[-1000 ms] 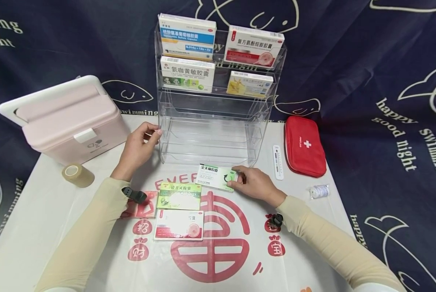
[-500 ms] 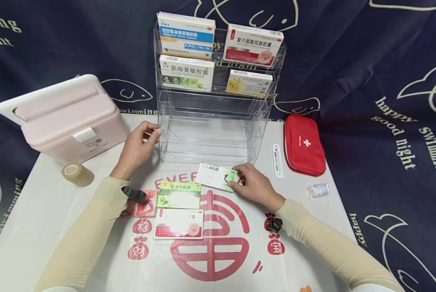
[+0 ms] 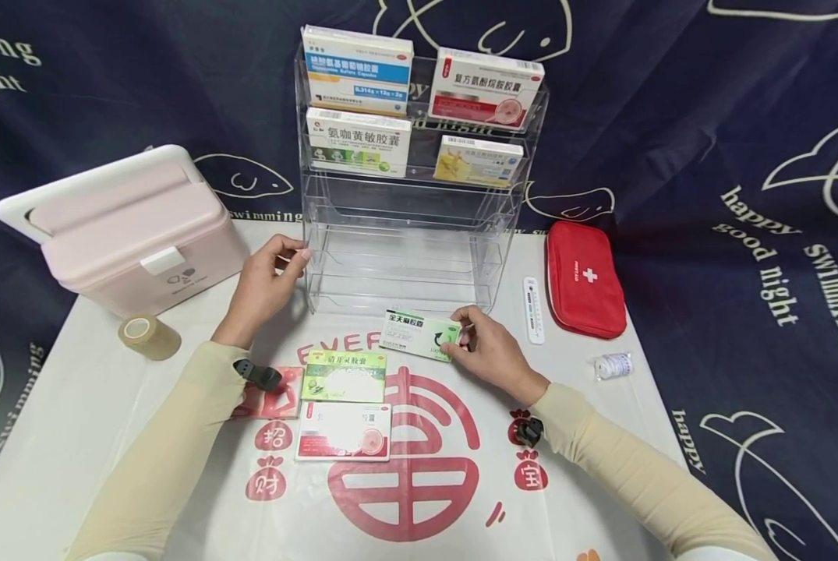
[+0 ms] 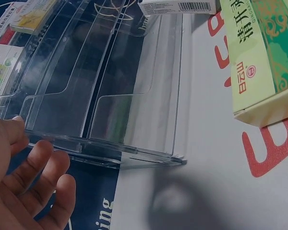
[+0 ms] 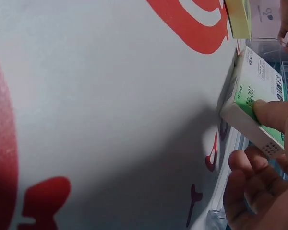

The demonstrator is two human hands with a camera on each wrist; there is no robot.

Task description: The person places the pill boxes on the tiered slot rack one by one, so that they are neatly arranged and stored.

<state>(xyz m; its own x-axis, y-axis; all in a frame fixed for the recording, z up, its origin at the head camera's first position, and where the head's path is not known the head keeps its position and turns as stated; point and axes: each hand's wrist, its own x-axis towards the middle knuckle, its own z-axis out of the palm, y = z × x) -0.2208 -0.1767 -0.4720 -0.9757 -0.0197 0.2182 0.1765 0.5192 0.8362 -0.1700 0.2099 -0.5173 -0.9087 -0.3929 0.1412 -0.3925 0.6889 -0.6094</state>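
In the head view my right hand (image 3: 494,352) pinches the right end of a white-and-green medicine box (image 3: 413,333) in front of a clear tiered display rack (image 3: 399,290). The right wrist view has the thumb (image 5: 271,114) on the box's printed face, the box tilted close over the table. My left hand (image 3: 264,282) holds the rack's left side edge between thumb and forefinger; its other fingers curl outside the panel in the left wrist view. Below lie a yellow-green medicine box (image 3: 345,375), a red-and-white one (image 3: 344,431) and a red box (image 3: 278,393), partly under the left wrist.
Medicine boxes such as the blue-and-white one (image 3: 358,70) fill the rack's two upper tiers. At left stand a pink medicine chest (image 3: 145,234) and a tape roll (image 3: 149,336). To the right lie a thermometer card (image 3: 534,310), a red first-aid pouch (image 3: 587,280) and a wrapped bandage roll (image 3: 613,366).
The right hand has raised the white-and-green medicine box a little and tipped it, shifting it slightly toward the rack. My left hand stays at the rack's side.
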